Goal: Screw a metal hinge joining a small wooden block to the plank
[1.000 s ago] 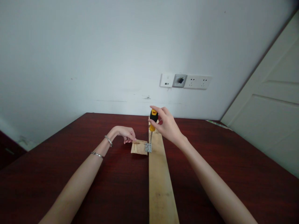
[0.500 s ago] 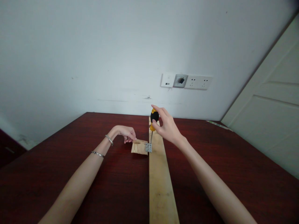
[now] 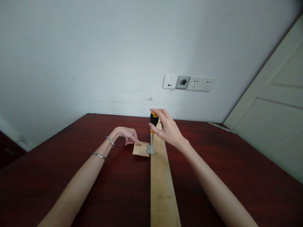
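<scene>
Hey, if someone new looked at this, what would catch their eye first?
Probably the yellow and black screwdriver, nearly upright in the right hand, its tip at a metal hinge. The hinge bridges a long pale board and a small wood piece, whose far left corner the left hand pinches. Beneath lies a dark red table.

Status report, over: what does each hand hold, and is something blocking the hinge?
Right hand gripping screwdriver, shaft down at hinge. Left hand holding small board by far corner. Hinge spans small board and plank. No obstruction seen.
</scene>
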Available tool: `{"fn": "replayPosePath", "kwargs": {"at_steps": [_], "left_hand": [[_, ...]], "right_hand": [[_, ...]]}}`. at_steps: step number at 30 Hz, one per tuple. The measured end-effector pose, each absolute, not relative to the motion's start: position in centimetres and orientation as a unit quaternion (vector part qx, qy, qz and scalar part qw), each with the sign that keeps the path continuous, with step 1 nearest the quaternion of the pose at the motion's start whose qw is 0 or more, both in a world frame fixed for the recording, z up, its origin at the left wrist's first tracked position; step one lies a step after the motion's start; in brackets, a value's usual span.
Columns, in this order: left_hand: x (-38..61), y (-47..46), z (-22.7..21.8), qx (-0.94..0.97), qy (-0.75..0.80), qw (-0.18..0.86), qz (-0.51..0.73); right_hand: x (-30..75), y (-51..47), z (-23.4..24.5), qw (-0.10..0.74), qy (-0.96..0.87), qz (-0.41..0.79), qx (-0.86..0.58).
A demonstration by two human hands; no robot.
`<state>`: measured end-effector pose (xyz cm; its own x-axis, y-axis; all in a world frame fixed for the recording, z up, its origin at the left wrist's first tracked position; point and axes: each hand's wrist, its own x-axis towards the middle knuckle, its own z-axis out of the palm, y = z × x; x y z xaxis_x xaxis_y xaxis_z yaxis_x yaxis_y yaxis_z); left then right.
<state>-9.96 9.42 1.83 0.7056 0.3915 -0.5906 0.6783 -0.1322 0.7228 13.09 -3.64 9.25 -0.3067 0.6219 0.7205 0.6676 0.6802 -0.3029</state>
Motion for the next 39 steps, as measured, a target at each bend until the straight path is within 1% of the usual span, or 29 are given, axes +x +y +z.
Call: {"fn": "replayPosePath", "kwargs": {"at_steps": [4, 8, 12, 15, 19, 26, 31, 34, 39], "left_hand": [[-9.94, 9.33, 1.93, 0.739, 0.366, 0.551, -0.130], [-9.89, 9.06, 2.10, 0.739, 0.369, 0.549, -0.126], [-9.86, 8.91, 2.25, 0.738, 0.374, 0.547, -0.125], [-9.90, 9.00, 2.20, 0.740, 0.370, 0.547, -0.123], [-9.93, 9.11, 2.12, 0.745, 0.361, 0.548, -0.117], [-9.85, 9.01, 2.21, 0.744, 0.365, 0.547, -0.120], [-9.77, 8.89, 2.27, 0.738, 0.377, 0.547, -0.118], [-9.71, 8.75, 2.42, 0.738, 0.382, 0.544, -0.118], [-9.73, 8.76, 2.43, 0.740, 0.373, 0.547, -0.118]], "right_hand": [[13.15, -3.73, 9.22, 0.438, -0.786, -0.039, -0.436], [13.18, -3.81, 9.22, 0.444, -0.789, -0.038, -0.424], [13.14, -3.87, 9.32, 0.432, -0.791, -0.065, -0.429], [13.11, -3.90, 9.36, 0.423, -0.782, -0.066, -0.453], [13.01, -4.08, 9.40, 0.428, -0.782, -0.062, -0.450], [13.07, -4.08, 9.43, 0.415, -0.775, -0.098, -0.465], [13.02, -4.01, 9.32, 0.434, -0.782, -0.069, -0.441], [12.87, -4.07, 9.33, 0.440, -0.791, -0.072, -0.419], [12.91, -3.86, 9.30, 0.434, -0.779, -0.073, -0.448]]}}
